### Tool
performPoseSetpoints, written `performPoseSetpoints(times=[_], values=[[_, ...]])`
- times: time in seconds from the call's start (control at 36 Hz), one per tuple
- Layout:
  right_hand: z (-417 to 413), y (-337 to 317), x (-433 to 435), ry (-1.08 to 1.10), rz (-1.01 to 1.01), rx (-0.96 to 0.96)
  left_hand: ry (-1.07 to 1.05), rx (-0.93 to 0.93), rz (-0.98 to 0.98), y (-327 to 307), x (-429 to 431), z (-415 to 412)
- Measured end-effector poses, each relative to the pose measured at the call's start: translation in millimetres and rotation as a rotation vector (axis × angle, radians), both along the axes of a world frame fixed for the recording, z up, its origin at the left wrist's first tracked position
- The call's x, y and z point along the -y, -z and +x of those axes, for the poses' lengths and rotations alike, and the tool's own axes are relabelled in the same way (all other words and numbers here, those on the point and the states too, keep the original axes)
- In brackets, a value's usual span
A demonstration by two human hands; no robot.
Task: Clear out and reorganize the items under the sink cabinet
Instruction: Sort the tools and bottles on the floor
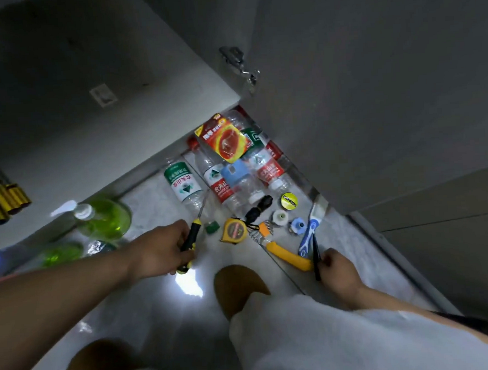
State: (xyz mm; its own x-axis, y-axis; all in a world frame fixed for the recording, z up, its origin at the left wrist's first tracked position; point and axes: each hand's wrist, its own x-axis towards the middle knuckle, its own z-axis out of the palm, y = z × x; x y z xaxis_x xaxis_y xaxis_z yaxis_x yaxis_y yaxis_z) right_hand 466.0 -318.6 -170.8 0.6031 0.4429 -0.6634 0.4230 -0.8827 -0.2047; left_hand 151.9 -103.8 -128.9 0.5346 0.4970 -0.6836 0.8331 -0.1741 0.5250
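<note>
My left hand [162,251] grips a black-and-yellow screwdriver [193,233] by the handle, shaft pointing toward the bottles. My right hand [338,267] pinches a thin black tool [316,262] beside a yellow-handled tool [288,256] and a blue razor [308,233]. On the floor in front lie several plastic water bottles [184,184], a red-and-yellow package [224,139], a yellow tape measure [235,230], a white tape roll [280,217] and a yellow-black round tin [289,200].
The open grey cabinet door [374,91] with its hinge [239,65] stands to the right. A green soap pump bottle [102,219] lies at the left, near gold tubes [2,199]. My knees and white shorts [318,337] fill the foreground.
</note>
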Motion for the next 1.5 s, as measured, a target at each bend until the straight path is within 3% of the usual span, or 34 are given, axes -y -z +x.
performPoseSetpoints(times=[0.08, 0.19, 0.42, 0.53, 0.64, 0.92, 1.0, 1.11, 1.31, 1.5], values=[[7, 14, 0, 0.197, -0.045, -0.006, -0.108, 0.002, -0.061, 12, 0, 1], [20, 26, -7, 0.282, -0.097, -0.024, -0.189, 0.016, -0.112, 30, -2, 1], [13, 33, -18, 0.365, 0.070, 0.184, -0.232, 0.032, -0.171, 51, -1, -5], [-19, 28, -31, 0.162, 0.381, 0.170, -0.337, 0.032, -0.203, 51, 0, -1], [-49, 20, -54, -0.056, 0.531, 0.054, -0.479, -0.024, -0.269, 47, 0, 3], [-84, -11, -113, -0.593, 0.458, -0.374, -0.770, 0.010, -0.368, 68, -20, -4], [-97, -18, -131, -0.776, 0.433, -0.455, -0.849, 0.027, -0.295, 72, -29, 0], [-113, -27, -148, -0.810, 0.375, -0.499, -0.924, 0.045, -0.195, 76, -43, 10], [-115, -44, -159, -0.837, 0.397, -0.539, -0.811, 0.098, -0.156, 83, -49, 18], [-110, -53, -168, -0.885, 0.349, -0.508, -0.448, 0.031, 0.013, 71, -28, -13]])
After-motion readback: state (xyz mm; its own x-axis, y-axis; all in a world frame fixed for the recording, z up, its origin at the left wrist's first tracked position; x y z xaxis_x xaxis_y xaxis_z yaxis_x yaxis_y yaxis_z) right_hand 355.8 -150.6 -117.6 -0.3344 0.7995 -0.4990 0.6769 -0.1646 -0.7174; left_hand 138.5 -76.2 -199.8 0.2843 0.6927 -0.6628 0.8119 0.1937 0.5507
